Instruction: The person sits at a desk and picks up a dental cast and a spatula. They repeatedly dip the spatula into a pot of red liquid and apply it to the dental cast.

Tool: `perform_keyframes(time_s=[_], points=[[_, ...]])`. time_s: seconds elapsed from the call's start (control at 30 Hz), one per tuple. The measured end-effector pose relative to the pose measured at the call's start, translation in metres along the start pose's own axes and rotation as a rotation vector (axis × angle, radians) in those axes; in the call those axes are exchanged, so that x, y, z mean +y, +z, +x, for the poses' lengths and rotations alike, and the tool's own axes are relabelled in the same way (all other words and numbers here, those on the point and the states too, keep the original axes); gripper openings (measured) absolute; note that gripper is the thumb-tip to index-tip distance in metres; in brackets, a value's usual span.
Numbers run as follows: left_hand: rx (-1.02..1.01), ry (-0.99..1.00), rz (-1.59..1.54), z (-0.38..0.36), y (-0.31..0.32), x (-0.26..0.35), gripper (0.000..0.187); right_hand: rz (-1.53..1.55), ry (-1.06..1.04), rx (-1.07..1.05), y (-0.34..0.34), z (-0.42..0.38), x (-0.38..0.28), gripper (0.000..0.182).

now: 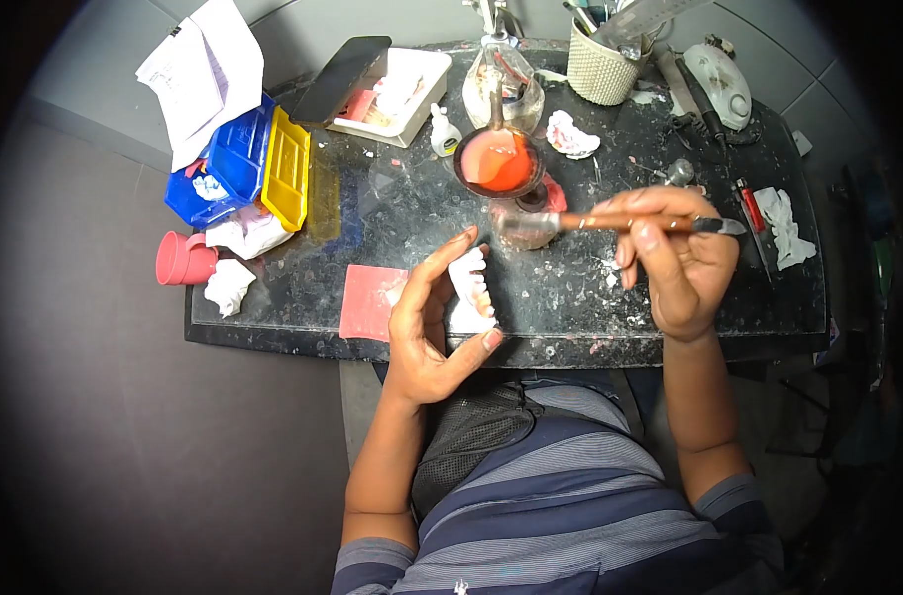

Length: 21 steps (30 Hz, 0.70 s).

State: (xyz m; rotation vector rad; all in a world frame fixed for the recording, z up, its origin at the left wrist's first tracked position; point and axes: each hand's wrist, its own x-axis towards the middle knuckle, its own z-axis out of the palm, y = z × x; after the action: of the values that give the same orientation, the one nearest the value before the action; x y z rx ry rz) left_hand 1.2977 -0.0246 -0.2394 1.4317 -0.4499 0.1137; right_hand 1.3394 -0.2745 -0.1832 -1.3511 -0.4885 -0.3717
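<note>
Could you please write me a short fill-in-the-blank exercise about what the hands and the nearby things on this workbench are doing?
1. The left hand holds a white ____ cast.
2. The right hand holds a ____ with a wooden handle.
3. The small bowl beyond the hands holds something ____ in colour.
4. The cup lying at the left edge of the table is ____.

Missing words: teeth; brush; orange; pink

Speckled black worktop, pink wax sheet, woven cup
</note>
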Motion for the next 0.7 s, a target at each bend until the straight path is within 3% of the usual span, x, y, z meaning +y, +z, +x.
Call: perform_keyframes(time_s=[0.1, 0.2, 0.47, 0.53, 0.7], points=[[-0.031, 0.01, -0.035, -0.0001, -0.0016, -0.0015, 0.08, 0.032, 0.126, -0.163, 0.0021, -0.006, -0.0055, 0.016], [-0.031, 0.014, -0.063, -0.0011, 0.0005, -0.0011, 0.08, -0.009, 0.091, -0.223, 0.006, -0.0061, -0.0053, 0.016], [-0.037, 0.011, -0.077, -0.0002, 0.0002, -0.0004, 0.079, -0.026, 0.159, -0.212, 0.0077, -0.0064, -0.007, 0.016], [-0.043, 0.012, -0.069, -0.0005, -0.0005, -0.0015, 0.079, -0.084, 0.037, -0.334, 0.003, -0.0051, -0.0018, 0.016], [-0.035, 0.013, -0.086, 0.0003, 0.0015, 0.0006, 0.08, -0.066, 0.057, -0.298, 0.0033, -0.0064, -0.0023, 0.015]])
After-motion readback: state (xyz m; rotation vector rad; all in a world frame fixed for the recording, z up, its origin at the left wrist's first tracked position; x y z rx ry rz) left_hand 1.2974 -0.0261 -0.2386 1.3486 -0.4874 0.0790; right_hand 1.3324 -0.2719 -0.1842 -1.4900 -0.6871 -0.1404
